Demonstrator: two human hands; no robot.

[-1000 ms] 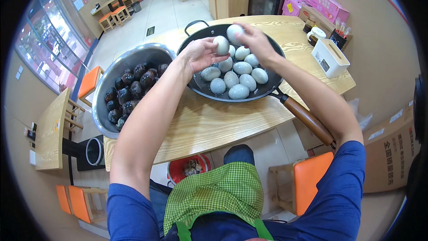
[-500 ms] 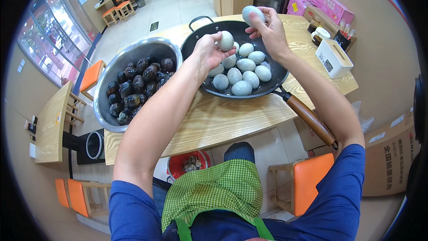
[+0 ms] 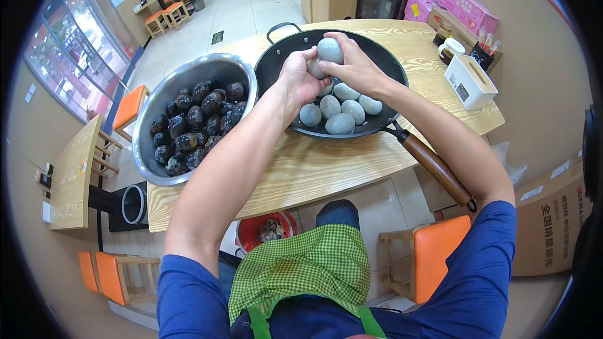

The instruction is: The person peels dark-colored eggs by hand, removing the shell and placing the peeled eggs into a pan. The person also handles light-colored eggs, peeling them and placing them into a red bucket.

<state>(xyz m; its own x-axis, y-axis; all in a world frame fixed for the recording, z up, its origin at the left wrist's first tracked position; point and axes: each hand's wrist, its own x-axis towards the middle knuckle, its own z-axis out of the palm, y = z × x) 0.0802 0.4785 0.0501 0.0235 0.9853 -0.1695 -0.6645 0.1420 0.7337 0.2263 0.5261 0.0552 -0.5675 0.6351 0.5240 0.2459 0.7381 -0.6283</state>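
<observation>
Over a wide black frying pan (image 3: 286,46), my two hands meet, each closed round a pale blue-grey egg. My right hand (image 3: 359,68) grips the upper egg (image 3: 330,51). Just below and touching or nearly touching it is the other egg (image 3: 316,69), partly covered by fingers, in my left hand (image 3: 296,80). Several more pale eggs (image 3: 340,123) lie in the pan beneath; my hands hide some of them. The pan's brown wooden handle (image 3: 434,166) points toward my right arm. Left of the pan, a steel bowl (image 3: 143,135) holds many dark, blackish peeled-looking eggs (image 3: 195,117).
Pan and bowl stand on a light wooden table (image 3: 301,179). At its right are a white tissue box (image 3: 471,81), jars (image 3: 450,50) and pink boxes (image 3: 465,6). Under the front edge stands a red bucket (image 3: 250,231) with scraps. An orange stool (image 3: 440,257) is at lower right.
My right hand has come left and down with its egg, bringing it against or close to the egg in my left hand. The left hand has shifted slightly.
</observation>
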